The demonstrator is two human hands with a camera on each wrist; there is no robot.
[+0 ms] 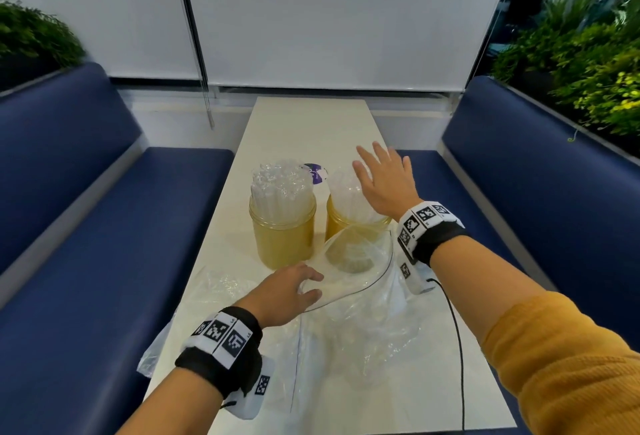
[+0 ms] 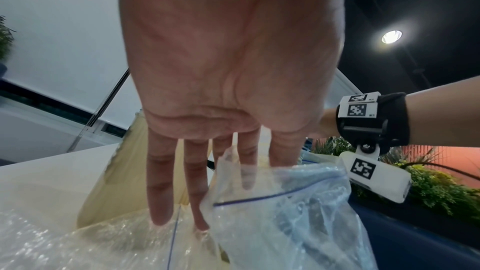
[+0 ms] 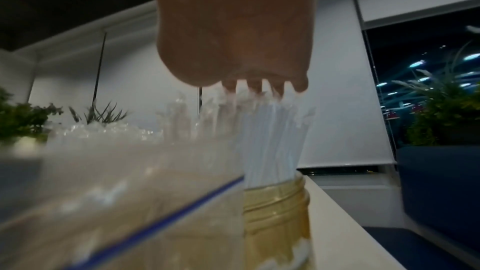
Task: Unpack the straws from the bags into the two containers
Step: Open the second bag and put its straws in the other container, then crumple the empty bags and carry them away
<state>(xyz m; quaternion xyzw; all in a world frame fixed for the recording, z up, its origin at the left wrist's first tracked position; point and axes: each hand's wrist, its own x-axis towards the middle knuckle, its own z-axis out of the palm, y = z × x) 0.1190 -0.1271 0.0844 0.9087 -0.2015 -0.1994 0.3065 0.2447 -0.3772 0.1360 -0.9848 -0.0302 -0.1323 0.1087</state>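
Note:
Two yellow see-through jars stand mid-table. The left jar is packed with upright wrapped straws. My right hand lies flat and spread over the straws in the right jar; in the right wrist view its fingertips touch the straw tops above that jar. My left hand pinches the rim of a clear zip bag in front of the jars. In the left wrist view, the bag hides two fingers of the left hand.
A crinkled clear bag and a flat one lie on the white table near me. A purple-labelled round thing sits behind the jars. Blue benches flank the table. A black cable trails from my right wrist.

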